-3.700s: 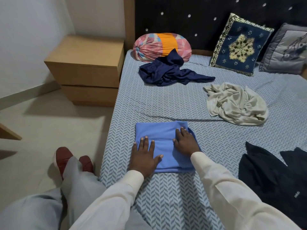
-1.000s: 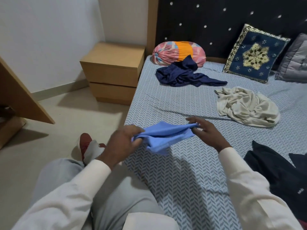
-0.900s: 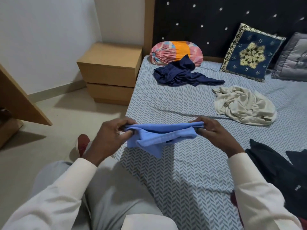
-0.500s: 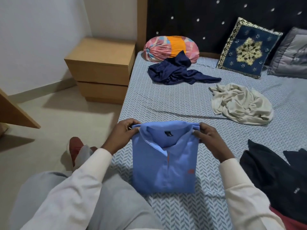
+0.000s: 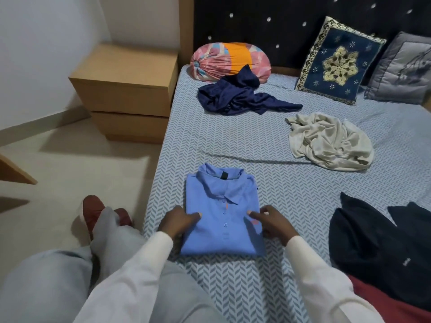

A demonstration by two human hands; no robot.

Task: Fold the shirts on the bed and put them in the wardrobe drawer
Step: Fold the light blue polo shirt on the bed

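Observation:
A light blue polo shirt [image 5: 224, 199] lies folded into a rectangle on the bed [image 5: 233, 141], collar up and facing the headboard. My left hand [image 5: 178, 220] grips its left edge, thumb on top and fingers hidden under the cloth. My right hand [image 5: 270, 223] holds the right edge the same way. A crumpled navy shirt [image 5: 238, 99] lies near the headboard. A crumpled cream shirt [image 5: 326, 141] lies at the right. A black garment [image 5: 368, 248] is spread at my right. No wardrobe drawer is in view.
A wooden two-drawer nightstand [image 5: 126, 89] stands left of the bed. A pink and orange bolster [image 5: 228, 59], a navy cushion [image 5: 338, 59] and a grey cushion [image 5: 403, 71] lean on the headboard. A slanted wooden board [image 5: 11, 173] juts in at far left. Red cloth [image 5: 377, 306] lies bottom right.
I lifted the folded blue shirt off the bed, turned it over collar side up and laid it back down. My hands then slid from its shoulders to its sides.

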